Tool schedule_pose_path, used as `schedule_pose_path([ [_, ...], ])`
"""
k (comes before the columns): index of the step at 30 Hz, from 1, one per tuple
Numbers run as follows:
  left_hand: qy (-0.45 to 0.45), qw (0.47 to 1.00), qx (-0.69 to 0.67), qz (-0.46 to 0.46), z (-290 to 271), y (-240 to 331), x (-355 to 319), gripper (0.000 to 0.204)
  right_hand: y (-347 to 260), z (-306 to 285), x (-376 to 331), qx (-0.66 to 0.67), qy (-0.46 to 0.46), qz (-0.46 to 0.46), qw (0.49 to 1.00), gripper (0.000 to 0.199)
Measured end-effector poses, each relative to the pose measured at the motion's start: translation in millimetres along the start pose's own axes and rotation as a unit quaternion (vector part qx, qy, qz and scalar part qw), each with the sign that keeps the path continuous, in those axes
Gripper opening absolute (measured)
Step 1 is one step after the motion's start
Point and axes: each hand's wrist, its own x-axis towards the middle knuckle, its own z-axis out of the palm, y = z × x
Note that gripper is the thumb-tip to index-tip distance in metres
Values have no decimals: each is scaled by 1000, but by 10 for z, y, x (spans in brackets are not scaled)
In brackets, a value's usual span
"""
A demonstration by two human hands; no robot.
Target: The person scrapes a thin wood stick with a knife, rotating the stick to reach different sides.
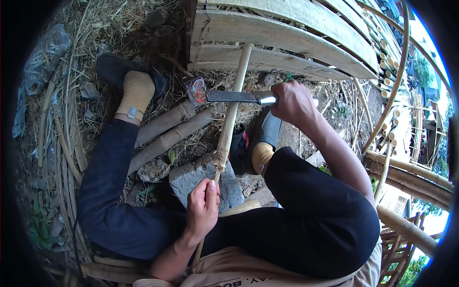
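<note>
A pale stick (232,112), possibly bamboo, slants from the crate's lower slats toward my lap. Near its lower end is a frayed step, below which it is much thinner. My left hand (202,204) is closed round this thin part, just in front of a grey stone block. In my right hand (292,103) is a long-bladed knife (232,96), its dark blade lying crosswise over the stick's middle. A red patterned piece (196,91) sits at the blade's far end; whether it belongs to the knife I cannot tell. My fingers hide most of the knife's handle.
A slatted wooden crate (287,36) stands ahead. Between my legs lie the stone block (184,179) and cut bamboo pieces (174,131). Dry straw (114,24) and a plastic bag (45,55) lie at left. Stacked bamboo poles (389,86) and a bamboo rail (406,227) are at right.
</note>
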Motion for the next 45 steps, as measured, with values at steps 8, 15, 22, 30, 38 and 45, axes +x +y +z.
schedule_pose_path([
  [8, -11, 999, -10, -31, -63, 79, 2, 34, -15, 71, -4, 44, 51, 15, 998, 18],
  [15, -24, 992, -94, -86, -75, 142, -23, 34, 219, 108, 69, -19, 97, 100, 990, 22],
  [22, -38, 987, -116, -102, -64, 111, -46, 32, 154, 63, -123, 2, 44, 32, 999, 12],
  [30, -26, 995, -59, -80, -59, 84, -65, 31, -37, 182, -157, 41, 37, 16, 998, 11],
  [38, -19, 997, -29, -68, -61, 101, -58, 31, 82, 116, -39, 36, 58, 24, 997, 20],
  [45, -34, 994, -68, -80, -99, 106, -58, 30, 182, 123, -70, 4, 97, 5, 995, 20],
])
